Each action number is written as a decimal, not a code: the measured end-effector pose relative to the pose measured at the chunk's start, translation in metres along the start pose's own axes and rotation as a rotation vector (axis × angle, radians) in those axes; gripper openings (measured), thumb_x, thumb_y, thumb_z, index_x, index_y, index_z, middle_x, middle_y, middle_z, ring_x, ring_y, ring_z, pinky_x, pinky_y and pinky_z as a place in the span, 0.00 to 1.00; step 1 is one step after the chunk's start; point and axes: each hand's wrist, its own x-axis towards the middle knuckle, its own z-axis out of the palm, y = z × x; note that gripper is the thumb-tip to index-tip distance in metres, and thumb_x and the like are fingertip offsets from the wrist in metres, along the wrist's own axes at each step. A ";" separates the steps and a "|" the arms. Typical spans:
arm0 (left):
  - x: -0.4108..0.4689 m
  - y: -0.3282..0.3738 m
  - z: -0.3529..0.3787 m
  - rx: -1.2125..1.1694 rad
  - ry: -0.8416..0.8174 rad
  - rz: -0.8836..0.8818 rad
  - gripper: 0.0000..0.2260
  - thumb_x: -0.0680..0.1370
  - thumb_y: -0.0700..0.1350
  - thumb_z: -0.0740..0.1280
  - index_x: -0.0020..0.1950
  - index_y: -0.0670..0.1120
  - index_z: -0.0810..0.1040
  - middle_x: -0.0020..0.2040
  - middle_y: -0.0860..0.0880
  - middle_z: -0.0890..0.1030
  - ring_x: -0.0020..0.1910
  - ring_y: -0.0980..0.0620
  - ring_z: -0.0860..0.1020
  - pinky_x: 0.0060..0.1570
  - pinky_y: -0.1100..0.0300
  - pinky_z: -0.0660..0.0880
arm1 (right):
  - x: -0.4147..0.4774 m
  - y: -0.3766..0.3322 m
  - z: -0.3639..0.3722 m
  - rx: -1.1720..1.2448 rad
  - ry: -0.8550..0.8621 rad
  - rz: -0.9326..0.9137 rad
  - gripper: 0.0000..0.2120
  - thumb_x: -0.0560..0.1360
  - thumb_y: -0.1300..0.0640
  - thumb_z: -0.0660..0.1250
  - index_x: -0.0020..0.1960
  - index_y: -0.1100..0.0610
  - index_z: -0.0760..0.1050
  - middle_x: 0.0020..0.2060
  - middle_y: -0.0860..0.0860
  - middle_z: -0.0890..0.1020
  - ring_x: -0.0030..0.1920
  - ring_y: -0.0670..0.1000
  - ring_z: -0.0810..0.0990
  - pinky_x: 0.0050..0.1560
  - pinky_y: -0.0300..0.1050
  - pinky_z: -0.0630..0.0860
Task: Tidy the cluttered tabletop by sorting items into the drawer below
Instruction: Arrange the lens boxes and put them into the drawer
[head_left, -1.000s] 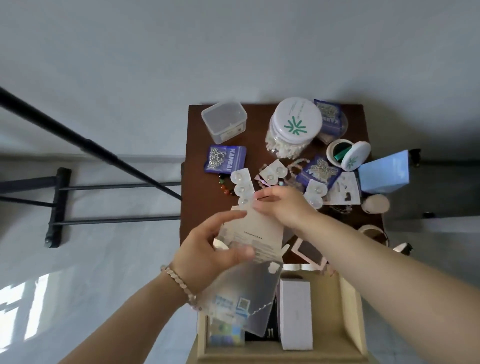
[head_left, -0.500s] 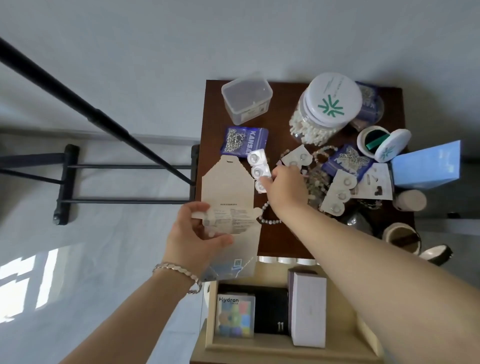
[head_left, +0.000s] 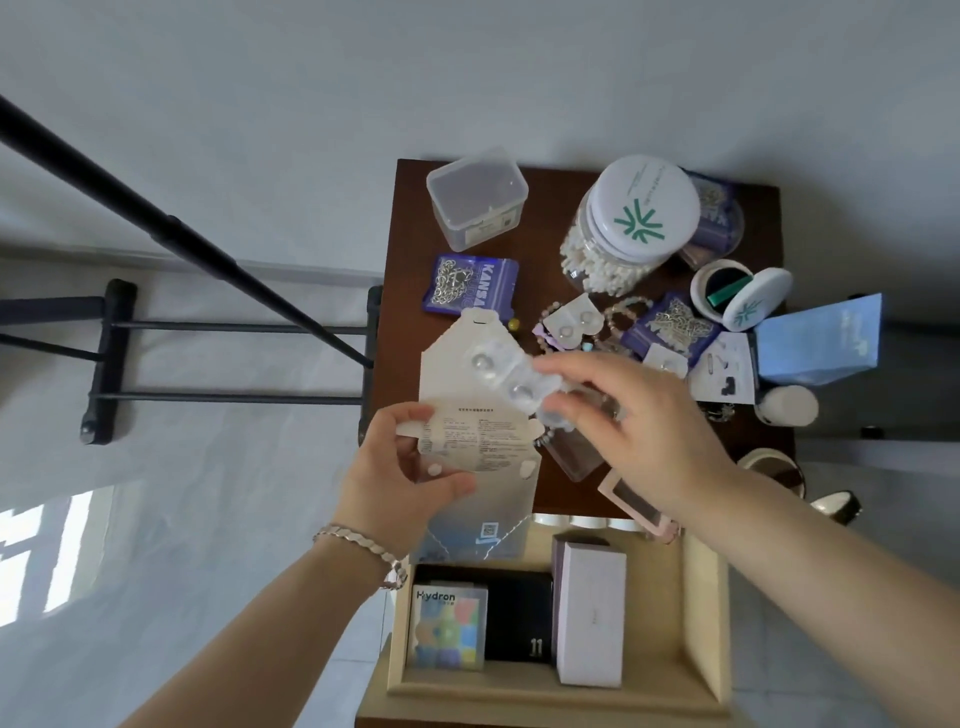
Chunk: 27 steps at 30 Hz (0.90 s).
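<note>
Well, in the middle of the frame the left hand (head_left: 400, 467) holds an open paper pack (head_left: 447, 358) up over the front edge of the brown table (head_left: 545, 208). Its thumb and fingers are pinched on the pack's lower left, over a printed sheet (head_left: 478, 431). The right hand (head_left: 639, 415) pinches a strip of little clear lens cups (head_left: 498, 371) by its right end, and the strip lies across the pack's open flap. The strip looks very light and a bit bendy. Its shiny plastic could slip, so I think a pinch on the flat edge is best, not a squeeze on the round cups. The paper pack looks thin and floppy, so it may bend if it is held by one corner only. The open drawer (head_left: 701, 623) is at the bottom of the frame, with boxes (head_left: 589, 613) in it.
</note>
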 end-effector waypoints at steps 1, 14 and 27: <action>-0.001 0.002 0.002 -0.029 -0.013 0.003 0.24 0.65 0.30 0.74 0.53 0.49 0.70 0.34 0.53 0.76 0.27 0.65 0.76 0.30 0.74 0.73 | -0.002 0.001 0.005 0.006 -0.063 0.028 0.15 0.73 0.57 0.67 0.59 0.50 0.76 0.45 0.39 0.78 0.45 0.28 0.75 0.45 0.22 0.70; 0.004 0.001 0.030 -0.133 -0.069 0.006 0.25 0.63 0.25 0.72 0.48 0.50 0.72 0.35 0.52 0.82 0.30 0.60 0.80 0.33 0.69 0.76 | -0.020 0.020 -0.008 0.258 -0.255 0.252 0.14 0.72 0.60 0.70 0.49 0.41 0.73 0.43 0.38 0.80 0.46 0.28 0.76 0.46 0.24 0.70; 0.000 0.009 0.045 0.015 -0.120 0.007 0.28 0.58 0.29 0.77 0.49 0.53 0.72 0.38 0.48 0.83 0.39 0.45 0.78 0.43 0.54 0.79 | -0.030 0.040 -0.024 0.149 -0.347 0.151 0.15 0.75 0.64 0.65 0.58 0.49 0.77 0.48 0.41 0.81 0.50 0.32 0.75 0.50 0.26 0.71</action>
